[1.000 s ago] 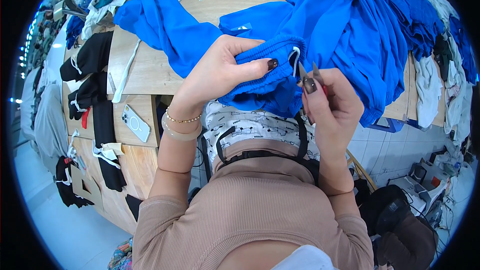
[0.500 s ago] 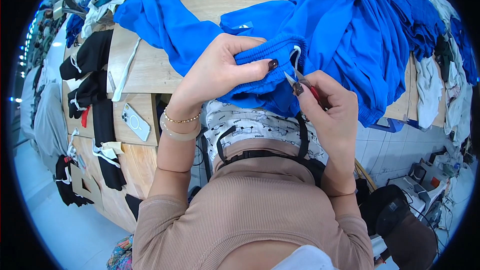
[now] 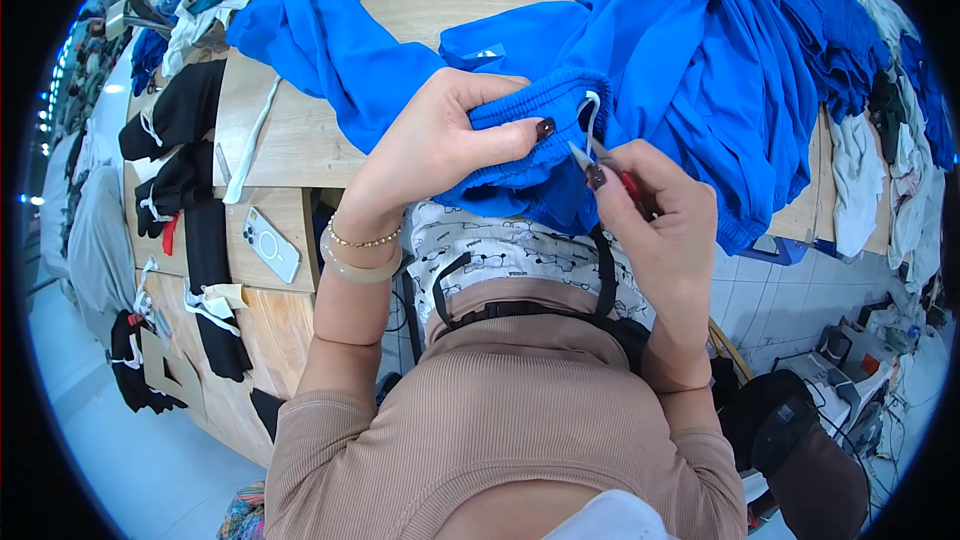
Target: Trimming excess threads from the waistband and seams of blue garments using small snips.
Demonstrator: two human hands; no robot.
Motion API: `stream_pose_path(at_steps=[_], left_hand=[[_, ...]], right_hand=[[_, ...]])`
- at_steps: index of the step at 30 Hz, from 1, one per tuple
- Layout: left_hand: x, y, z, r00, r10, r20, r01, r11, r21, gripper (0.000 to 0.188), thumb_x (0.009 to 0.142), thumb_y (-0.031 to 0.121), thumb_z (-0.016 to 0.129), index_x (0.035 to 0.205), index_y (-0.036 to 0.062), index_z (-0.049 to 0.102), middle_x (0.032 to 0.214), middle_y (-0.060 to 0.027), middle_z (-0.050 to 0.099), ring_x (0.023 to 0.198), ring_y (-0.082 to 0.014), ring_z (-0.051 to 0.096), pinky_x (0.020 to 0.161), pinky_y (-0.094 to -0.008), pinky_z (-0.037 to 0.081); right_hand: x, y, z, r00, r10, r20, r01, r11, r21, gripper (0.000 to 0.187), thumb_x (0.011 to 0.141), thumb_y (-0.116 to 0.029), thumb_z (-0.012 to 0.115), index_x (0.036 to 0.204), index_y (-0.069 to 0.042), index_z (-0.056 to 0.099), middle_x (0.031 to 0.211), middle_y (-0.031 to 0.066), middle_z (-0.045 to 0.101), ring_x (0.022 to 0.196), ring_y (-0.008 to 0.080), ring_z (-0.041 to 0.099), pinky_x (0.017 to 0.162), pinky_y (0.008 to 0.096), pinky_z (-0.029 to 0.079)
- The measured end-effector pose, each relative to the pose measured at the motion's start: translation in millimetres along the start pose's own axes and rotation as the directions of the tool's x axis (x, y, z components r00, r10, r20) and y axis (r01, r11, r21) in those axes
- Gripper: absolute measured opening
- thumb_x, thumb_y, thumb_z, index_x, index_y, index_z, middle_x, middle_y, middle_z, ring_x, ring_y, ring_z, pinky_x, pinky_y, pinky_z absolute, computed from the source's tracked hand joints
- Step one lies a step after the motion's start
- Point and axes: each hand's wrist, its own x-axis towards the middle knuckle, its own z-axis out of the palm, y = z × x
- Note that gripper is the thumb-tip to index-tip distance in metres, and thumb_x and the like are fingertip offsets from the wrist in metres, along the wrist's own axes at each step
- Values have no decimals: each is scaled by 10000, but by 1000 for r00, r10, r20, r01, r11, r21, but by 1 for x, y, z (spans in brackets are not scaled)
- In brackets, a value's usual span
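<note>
A blue garment with a gathered elastic waistband [image 3: 540, 100] lies over the table's near edge. My left hand [image 3: 450, 135] grips this waistband, thumb on top and fingers behind it. A white drawstring [image 3: 594, 110] loops out of the band at its right end. Just below the loop, my right hand [image 3: 655, 195] holds small thread snips [image 3: 630, 186] with red on the handle. Their pointed blades reach toward the drawstring and the band; I cannot tell whether they touch the cord.
More blue garments [image 3: 720, 60] are heaped at the right. On the left side lie rolled black pieces tied with white strips [image 3: 175, 110] and a phone [image 3: 271, 243]. White cloths [image 3: 857, 185] hang at the far right. A patterned apron [image 3: 520, 250] covers my lap.
Both hands keep nearly the same place. The snips' blades have shifted slightly beside the drawstring, and the right fingers have barely moved.
</note>
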Motion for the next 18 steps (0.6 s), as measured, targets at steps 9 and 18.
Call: stream_pose_path(at_steps=[9, 18], left_hand=[[3, -5, 2, 997, -76, 3, 76, 996, -47, 226, 866, 134, 570, 938, -63, 653, 748, 29, 589, 696, -15, 463, 584, -172, 386], [4, -5, 6, 998, -57, 2, 57, 998, 39, 223, 857, 124, 555, 901, -83, 628, 764, 30, 561, 684, -20, 431, 583, -187, 376]], right_hand=[[13, 15, 12, 842, -534, -73, 496, 821, -283, 316, 653, 21, 750, 946, -72, 679, 686, 24, 474, 560, 106, 431, 474, 221, 308], [23, 21, 22, 871, -465, -160, 409, 865, -291, 160, 709, 105, 551, 813, -17, 542, 798, 96, 464, 655, 201, 473, 554, 257, 370]])
